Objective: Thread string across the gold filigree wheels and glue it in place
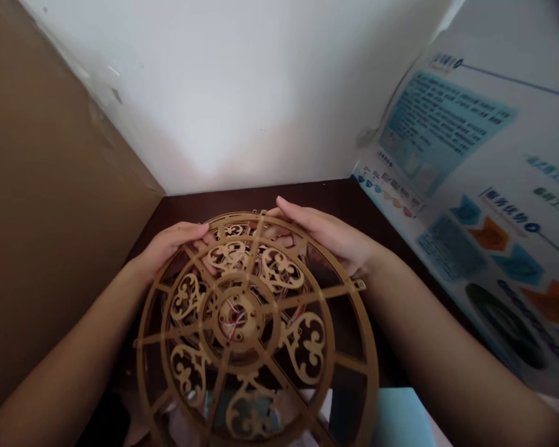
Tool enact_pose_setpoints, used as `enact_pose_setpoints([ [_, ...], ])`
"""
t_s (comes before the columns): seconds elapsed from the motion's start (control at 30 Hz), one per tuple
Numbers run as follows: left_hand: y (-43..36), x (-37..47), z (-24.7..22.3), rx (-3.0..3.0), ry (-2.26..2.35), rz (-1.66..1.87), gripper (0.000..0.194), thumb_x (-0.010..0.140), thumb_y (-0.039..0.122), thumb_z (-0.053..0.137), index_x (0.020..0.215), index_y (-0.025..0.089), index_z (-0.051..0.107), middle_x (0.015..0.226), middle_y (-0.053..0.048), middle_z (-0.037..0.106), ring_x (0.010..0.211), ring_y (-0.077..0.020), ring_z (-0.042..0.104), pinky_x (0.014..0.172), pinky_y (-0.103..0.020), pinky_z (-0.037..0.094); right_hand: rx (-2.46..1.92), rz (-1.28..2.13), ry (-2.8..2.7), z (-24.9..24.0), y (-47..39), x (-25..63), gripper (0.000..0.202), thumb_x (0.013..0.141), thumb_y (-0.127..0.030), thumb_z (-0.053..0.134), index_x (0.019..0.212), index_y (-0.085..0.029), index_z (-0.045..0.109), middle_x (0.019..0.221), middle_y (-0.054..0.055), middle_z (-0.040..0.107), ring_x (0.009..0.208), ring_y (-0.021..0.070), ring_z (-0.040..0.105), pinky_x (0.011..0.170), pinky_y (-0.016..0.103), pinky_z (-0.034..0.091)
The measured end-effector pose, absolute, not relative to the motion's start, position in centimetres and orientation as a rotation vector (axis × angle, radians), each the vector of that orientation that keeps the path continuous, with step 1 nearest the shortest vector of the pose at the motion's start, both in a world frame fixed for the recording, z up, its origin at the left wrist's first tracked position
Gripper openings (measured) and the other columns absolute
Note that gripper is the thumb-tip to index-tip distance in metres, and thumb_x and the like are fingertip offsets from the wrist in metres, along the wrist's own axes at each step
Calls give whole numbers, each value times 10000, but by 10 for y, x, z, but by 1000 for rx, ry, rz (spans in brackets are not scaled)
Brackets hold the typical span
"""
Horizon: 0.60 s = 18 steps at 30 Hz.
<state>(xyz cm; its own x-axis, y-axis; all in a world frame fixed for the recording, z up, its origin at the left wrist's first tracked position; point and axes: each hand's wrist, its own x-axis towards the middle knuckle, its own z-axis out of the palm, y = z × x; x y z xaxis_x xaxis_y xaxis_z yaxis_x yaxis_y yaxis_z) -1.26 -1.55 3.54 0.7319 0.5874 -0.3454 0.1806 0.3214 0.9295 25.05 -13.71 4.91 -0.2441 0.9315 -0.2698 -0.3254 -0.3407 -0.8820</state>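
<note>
A large round wooden wheel frame (328, 304) with rings, spokes and cut-out scroll ornaments tilts toward me over the dark table. Thin red and white wires show in its hub. At the upper left of the rim, my left hand (179, 243) grips the frame, thumb on the front and fingers behind it. My right hand (319, 233) holds the far upper right side, its fingers partly hidden behind the rings. Through the openings, more wooden layers are visible behind the front face.
The dark brown tabletop (223, 198) meets a white wall (261, 93) at the back. A brown board (51, 155) stands on the left. On the right leans a printed poster (470, 186). A light blue item (403, 416) lies at the near edge.
</note>
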Motion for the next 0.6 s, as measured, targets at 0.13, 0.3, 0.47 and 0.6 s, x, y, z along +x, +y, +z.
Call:
enact_pose_setpoints([
  [0.13, -11, -10, 35, 1168, 863, 397, 278, 923, 379, 747, 872, 114, 812, 649, -125, 787, 499, -236, 748, 500, -273, 620, -1064, 1725, -827, 43, -131, 261, 381, 1093, -486, 573, 1061, -172, 786, 967, 93, 829, 769, 192, 788, 675, 298, 659],
  [0.3, -11, -10, 35, 1094, 790, 318, 264, 858, 403, 792, 869, 140, 800, 687, -111, 803, 530, -255, 765, 523, -309, 644, -1100, 1641, -920, 35, -121, 273, 225, 911, -349, 814, 858, -131, 799, 732, 36, 776, 484, 55, 608, 444, 122, 461],
  [0.47, -14, -16, 35, 1135, 631, 171, 342, 756, 425, 877, 878, 110, 823, 756, -132, 816, 621, -256, 786, 595, -319, 668, -1116, 1677, -1064, 34, -124, 265, 221, 812, -348, 860, 793, -134, 811, 602, -11, 702, 410, 29, 490, 389, 125, 378],
  [0.6, -22, -9, 28, 1240, 504, -29, 374, 820, 445, 903, 997, 123, 834, 881, -129, 842, 698, -191, 798, 655, -229, 639, -1126, 1809, -1165, 29, -126, 247, 273, 773, -396, 886, 792, -133, 818, 710, 29, 765, 487, 60, 581, 424, 152, 443],
])
